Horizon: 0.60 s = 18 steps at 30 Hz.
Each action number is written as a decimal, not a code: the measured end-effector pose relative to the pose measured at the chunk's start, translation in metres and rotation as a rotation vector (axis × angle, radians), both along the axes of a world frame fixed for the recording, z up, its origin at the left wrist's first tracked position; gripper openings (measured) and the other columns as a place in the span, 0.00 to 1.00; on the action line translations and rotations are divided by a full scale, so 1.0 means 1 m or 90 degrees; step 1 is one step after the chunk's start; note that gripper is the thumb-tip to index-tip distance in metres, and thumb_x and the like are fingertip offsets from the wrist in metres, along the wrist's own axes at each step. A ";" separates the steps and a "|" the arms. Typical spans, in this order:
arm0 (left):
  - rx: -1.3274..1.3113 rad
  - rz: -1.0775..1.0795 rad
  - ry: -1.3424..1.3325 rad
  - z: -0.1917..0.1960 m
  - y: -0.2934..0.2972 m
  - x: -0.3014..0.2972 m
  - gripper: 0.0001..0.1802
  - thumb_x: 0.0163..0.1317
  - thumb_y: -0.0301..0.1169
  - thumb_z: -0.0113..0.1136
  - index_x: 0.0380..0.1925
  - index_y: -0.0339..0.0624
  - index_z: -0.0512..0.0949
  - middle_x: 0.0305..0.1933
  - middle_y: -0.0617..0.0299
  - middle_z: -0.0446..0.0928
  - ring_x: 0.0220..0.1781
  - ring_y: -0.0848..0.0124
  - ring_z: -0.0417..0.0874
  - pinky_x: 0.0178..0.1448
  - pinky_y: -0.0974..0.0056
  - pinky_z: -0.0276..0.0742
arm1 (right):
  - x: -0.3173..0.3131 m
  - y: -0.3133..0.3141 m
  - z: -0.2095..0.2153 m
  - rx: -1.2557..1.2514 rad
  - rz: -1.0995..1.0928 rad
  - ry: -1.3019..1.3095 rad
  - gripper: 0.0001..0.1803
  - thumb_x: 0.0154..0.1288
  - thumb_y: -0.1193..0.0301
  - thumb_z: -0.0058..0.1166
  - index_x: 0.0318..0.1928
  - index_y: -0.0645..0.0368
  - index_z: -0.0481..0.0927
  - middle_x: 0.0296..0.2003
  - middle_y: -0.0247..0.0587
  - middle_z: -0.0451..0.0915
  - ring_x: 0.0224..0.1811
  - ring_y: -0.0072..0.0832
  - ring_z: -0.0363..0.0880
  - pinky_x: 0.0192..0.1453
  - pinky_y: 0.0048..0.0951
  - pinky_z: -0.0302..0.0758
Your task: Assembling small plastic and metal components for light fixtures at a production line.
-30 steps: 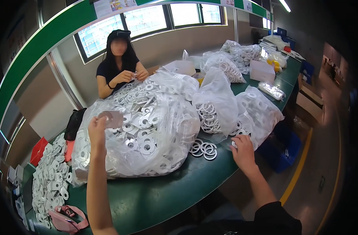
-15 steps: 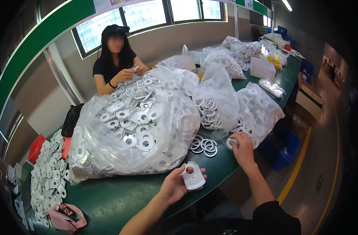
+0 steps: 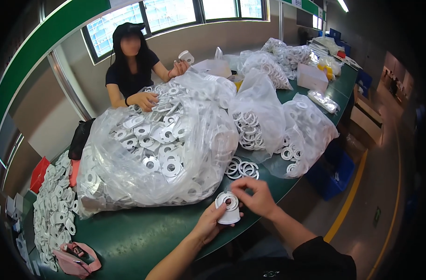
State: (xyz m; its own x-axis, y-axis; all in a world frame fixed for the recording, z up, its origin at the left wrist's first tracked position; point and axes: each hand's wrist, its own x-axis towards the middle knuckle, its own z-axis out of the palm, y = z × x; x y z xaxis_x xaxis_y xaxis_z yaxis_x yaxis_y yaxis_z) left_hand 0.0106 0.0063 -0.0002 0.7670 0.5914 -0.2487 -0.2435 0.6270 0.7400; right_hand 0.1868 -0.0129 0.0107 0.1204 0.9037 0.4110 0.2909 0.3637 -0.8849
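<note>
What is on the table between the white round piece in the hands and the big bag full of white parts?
In the head view, only bare green table lies between the white round piece and the big bag. The loose white rings sit farther right.

Right hand [image 3: 254, 198] moved off loose rings [image 3: 242, 168] onto white plastic part [image 3: 228, 208] held by left hand [image 3: 213, 223].

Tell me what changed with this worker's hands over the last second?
The left hand dropped from the big bag to the table edge, holding a white plastic part. The right hand left the loose rings and came in over that part. The bags, rings and green table stayed put.
</note>
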 end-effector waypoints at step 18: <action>-0.009 0.065 0.011 0.005 0.000 -0.002 0.20 0.64 0.39 0.46 0.53 0.40 0.63 0.48 0.43 0.75 0.43 0.57 0.81 0.36 0.65 0.75 | 0.063 0.039 0.001 -0.026 -0.213 -0.243 0.08 0.53 0.73 0.59 0.32 0.64 0.80 0.25 0.42 0.75 0.24 0.30 0.74 0.30 0.28 0.70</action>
State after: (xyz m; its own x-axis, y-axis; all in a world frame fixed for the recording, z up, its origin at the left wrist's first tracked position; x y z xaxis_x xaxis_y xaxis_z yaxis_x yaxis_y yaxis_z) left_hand 0.0086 0.0060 0.0048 0.6979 0.6631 -0.2706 -0.2940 0.6098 0.7360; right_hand 0.2499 0.0266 0.0112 0.2537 0.8576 0.4475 0.6913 0.1629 -0.7040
